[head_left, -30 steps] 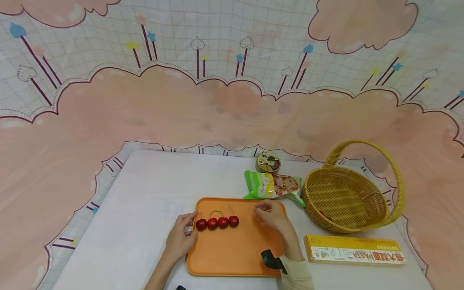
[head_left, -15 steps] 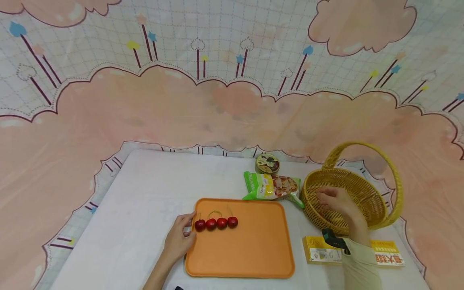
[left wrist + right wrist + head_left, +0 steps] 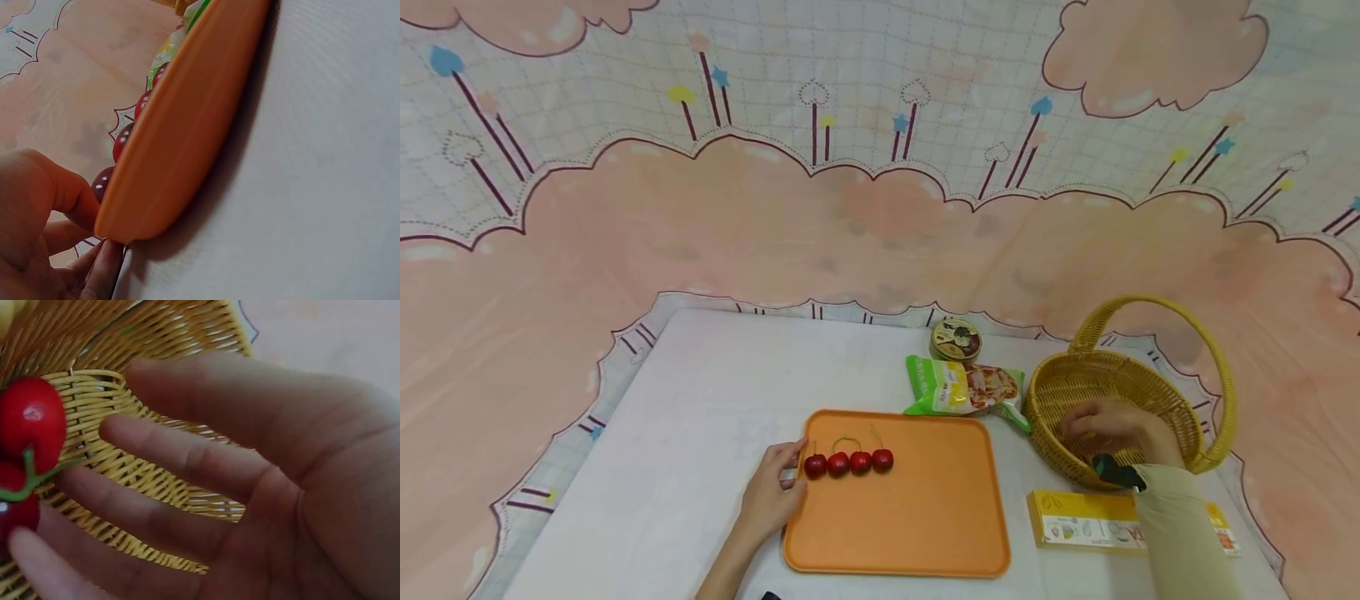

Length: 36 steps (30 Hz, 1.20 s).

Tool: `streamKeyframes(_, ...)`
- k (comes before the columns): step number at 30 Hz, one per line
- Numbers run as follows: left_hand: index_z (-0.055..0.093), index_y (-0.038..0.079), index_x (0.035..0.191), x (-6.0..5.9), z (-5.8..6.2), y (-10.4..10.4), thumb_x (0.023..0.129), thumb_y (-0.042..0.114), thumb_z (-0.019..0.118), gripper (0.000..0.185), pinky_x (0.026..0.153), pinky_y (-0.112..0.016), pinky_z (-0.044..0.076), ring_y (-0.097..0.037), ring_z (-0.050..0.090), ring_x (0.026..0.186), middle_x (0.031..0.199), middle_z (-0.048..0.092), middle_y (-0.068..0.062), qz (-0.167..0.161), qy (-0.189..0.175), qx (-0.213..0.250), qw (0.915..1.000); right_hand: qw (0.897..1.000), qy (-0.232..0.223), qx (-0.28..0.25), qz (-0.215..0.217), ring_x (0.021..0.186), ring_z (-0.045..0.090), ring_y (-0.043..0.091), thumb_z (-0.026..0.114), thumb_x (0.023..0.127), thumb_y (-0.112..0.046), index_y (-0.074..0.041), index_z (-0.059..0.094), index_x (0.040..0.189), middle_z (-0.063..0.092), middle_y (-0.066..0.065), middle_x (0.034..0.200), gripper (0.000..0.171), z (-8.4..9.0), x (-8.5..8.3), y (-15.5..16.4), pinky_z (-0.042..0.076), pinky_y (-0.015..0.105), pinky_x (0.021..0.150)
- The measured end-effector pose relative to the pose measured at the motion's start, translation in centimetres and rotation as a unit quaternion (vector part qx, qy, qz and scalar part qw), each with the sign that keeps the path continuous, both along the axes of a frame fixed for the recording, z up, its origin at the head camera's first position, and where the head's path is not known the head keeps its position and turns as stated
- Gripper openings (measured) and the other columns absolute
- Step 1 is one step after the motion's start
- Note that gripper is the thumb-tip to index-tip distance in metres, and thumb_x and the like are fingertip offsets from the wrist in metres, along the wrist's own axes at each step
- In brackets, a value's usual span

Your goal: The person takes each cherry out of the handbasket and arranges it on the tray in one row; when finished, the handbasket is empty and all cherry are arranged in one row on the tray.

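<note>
An orange tray (image 3: pixel 895 525) lies on the white table, with several red cherries (image 3: pixel 861 462) in a row near its upper left. My left hand (image 3: pixel 769 492) grips the tray's left edge; the left wrist view shows curled fingers (image 3: pixel 72 197) at the rim, some above and some below it. My right hand (image 3: pixel 1105 422) reaches into a yellow wicker basket (image 3: pixel 1165 400). In the right wrist view its fingers (image 3: pixel 187 453) are spread and relaxed, with nothing between thumb and fingers. Two cherries (image 3: pixel 31 422), one with a green stem, sit in the basket right by the fingertips.
A green and white snack bag (image 3: pixel 966 386) lies behind the tray, and a round tin (image 3: pixel 956 339) stands behind that. A yellow and white pasta box (image 3: pixel 1086 521) lies in front of the basket, partly under my right sleeve. The basket's tall handle (image 3: pixel 1223 375) arches over its right side.
My right hand has moved from above the tray's right side rightward into the basket and lower there. My left hand and the row of cherries stay in place.
</note>
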<state>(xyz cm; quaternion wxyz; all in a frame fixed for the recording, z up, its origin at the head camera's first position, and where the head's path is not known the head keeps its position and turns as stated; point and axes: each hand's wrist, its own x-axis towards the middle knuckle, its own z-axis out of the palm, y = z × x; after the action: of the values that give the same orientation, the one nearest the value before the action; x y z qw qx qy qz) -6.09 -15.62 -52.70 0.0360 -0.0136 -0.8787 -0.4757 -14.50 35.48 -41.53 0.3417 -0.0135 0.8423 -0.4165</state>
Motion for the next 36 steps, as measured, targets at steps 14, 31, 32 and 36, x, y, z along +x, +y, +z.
streamKeyframes(14, 0.061, 0.003, 0.133, 0.1, 0.1, 0.3, 0.079, -0.007, 0.063, 0.055, 0.079, -0.027, 0.057, -0.026, 0.06, 0.101, 0.122, 0.056, -0.012, -0.006, 0.011, 0.013, 0.9998, 0.998, -0.036, -0.059, 0.015, 0.096, 0.062, 0.02, 0.062, 0.095, -0.014, 0.015, 0.047, 0.134, 0.065, 0.008, 0.112, 0.051, -1.7, -0.5, 0.2, 0.056, 0.038, 0.08)
streamKeyframes(31, 0.059, 0.003, 0.134, -0.1, -0.1, 0.0, 0.079, -0.005, 0.063, 0.056, 0.081, -0.031, 0.057, -0.026, 0.06, 0.103, 0.123, 0.056, -0.013, -0.004, 0.002, 0.005, 1.0, 0.985, 0.154, -0.042, -0.069, 0.106, 0.061, 0.03, 0.062, 0.097, -0.02, 0.01, 0.049, 0.136, 0.06, 0.023, 0.125, 0.051, -0.6, 0.8, -0.7, 0.053, 0.045, 0.088)
streamKeyframes(32, 0.059, 0.002, 0.134, -0.1, -0.1, 0.0, 0.079, -0.005, 0.063, 0.056, 0.081, -0.031, 0.057, -0.026, 0.06, 0.103, 0.123, 0.056, -0.013, -0.004, 0.001, 0.005, 1.0, 0.983, 0.163, -0.047, -0.071, 0.106, 0.061, 0.03, 0.062, 0.097, -0.019, 0.01, 0.05, 0.135, 0.06, 0.023, 0.124, 0.05, -0.4, 0.9, -1.0, 0.053, 0.045, 0.088)
streamKeyframes(36, 0.059, 0.003, 0.135, -0.1, -0.1, 0.0, 0.079, -0.005, 0.063, 0.056, 0.081, -0.031, 0.057, -0.026, 0.06, 0.103, 0.123, 0.056, -0.013, -0.004, -0.002, 0.005, 1.0, 0.973, 0.203, -0.043, -0.096, 0.099, 0.062, 0.025, 0.066, 0.094, -0.02, 0.008, 0.056, 0.127, 0.063, 0.016, 0.116, 0.044, 0.7, 1.7, -2.3, 0.054, 0.043, 0.083)
